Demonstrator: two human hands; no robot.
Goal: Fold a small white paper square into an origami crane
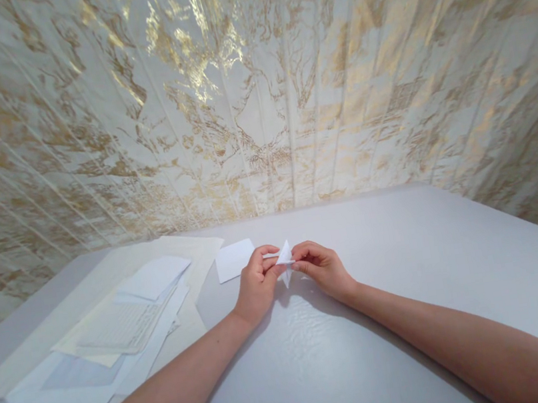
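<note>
A small folded piece of white paper (285, 258) is held just above the white table (409, 261), near its middle. My left hand (256, 284) pinches its left side with thumb and fingers closed. My right hand (320, 268) pinches its right side in the same way. The paper's pointed corners stick up and down between the two hands. Both forearms reach in from the near edge.
A small white paper square (234, 259) lies flat just left of my hands. A loose pile of white and cream sheets (116, 325) covers the table's left side. A wall with gold and white marbled panels (253, 96) rises behind the table.
</note>
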